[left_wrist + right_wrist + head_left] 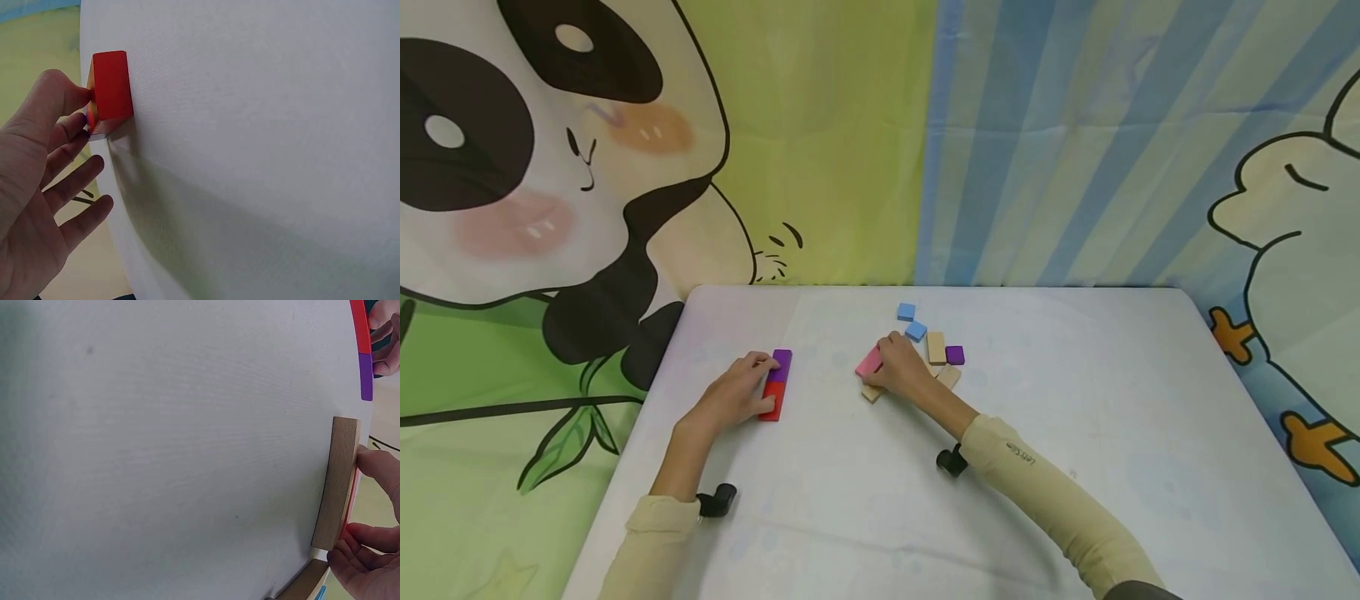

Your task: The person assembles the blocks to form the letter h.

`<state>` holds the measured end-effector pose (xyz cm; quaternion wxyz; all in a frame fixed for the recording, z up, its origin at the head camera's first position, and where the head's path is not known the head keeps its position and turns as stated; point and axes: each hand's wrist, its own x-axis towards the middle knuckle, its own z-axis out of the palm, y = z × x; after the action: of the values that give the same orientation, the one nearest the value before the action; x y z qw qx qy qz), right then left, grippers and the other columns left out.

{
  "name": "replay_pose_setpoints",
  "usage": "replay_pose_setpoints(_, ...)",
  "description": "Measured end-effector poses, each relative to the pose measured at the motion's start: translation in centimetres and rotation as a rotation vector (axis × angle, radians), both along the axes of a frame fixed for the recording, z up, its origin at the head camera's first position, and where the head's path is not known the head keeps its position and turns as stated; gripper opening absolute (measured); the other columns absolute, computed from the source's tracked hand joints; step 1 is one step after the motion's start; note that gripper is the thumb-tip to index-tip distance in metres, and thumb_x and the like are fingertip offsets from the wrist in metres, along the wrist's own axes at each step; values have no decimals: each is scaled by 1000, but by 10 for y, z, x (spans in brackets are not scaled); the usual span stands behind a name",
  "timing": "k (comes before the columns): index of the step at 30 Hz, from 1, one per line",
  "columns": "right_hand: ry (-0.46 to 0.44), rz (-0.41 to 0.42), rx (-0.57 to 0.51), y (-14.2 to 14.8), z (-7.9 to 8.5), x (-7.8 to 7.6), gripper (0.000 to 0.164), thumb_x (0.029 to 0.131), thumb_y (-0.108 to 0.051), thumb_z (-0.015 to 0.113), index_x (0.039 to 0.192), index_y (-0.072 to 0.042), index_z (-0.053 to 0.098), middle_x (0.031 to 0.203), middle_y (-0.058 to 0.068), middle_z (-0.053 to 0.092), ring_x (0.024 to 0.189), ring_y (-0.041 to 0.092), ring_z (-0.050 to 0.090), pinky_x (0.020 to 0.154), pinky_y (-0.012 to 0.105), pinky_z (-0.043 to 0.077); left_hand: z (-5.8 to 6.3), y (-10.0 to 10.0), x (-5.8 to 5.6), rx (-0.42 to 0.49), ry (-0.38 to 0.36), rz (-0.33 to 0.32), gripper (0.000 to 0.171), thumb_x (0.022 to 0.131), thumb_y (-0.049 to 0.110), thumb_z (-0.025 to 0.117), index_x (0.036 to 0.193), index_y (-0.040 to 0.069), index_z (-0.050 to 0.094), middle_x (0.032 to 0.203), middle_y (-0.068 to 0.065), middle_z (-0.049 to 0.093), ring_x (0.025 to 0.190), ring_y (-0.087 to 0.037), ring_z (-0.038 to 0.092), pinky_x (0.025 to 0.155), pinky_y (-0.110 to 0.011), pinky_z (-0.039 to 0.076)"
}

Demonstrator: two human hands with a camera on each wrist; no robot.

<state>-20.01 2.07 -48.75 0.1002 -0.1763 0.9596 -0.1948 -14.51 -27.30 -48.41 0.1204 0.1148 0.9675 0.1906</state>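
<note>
A red block [777, 397] and a purple block [783, 359] lie end to end in one line at the left of the table. My left hand [734, 392] touches their left side, the thumb at the red block and the fingertips at the purple one; its other fingers are spread in the left wrist view. Near the middle, my right hand [902, 365] pinches a pink block [868, 362] between thumb and fingers. Close in front of the pink block is a wooden block [337, 481], which covers most of it in the right wrist view.
Beyond and beside the right hand lie two blue blocks [906, 312], a small purple block [954, 355], an upright-looking wooden block [936, 347] and a slanted wooden block [950, 377]. The white table [1075, 375] ends at a printed cloth backdrop [820, 150].
</note>
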Motion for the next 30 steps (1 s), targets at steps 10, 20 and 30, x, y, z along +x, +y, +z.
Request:
replay_pose_setpoints(10,-13,21,-15,1,0,0,54,82,-36,77,119,1,62,114,14,57,94,20,51,76,28,50,-2,0,-1,-13,-15,-1,63,85,21,73,141,9,46,144,-16,40,132,-37,41,101,-57,47)
replay_pose_setpoints(20,-14,37,-27,0,-1,0,56,83,-35,76,124,0,61,116,13,55,96,21,50,79,29,49,-1,2,-1,-14,-19,3,62,85,20,73,140,7,46,144,-16,39,132,-37,43,99,-58,48)
replay_pose_setpoints(30,-11,63,-45,4,-1,-1,56,83,-35,76,125,-1,60,114,11,55,95,20,49,77,27,46,0,4,-1,-23,-30,24,65,85,22,73,142,8,45,145,-16,38,134,-37,42,99,-58,48)
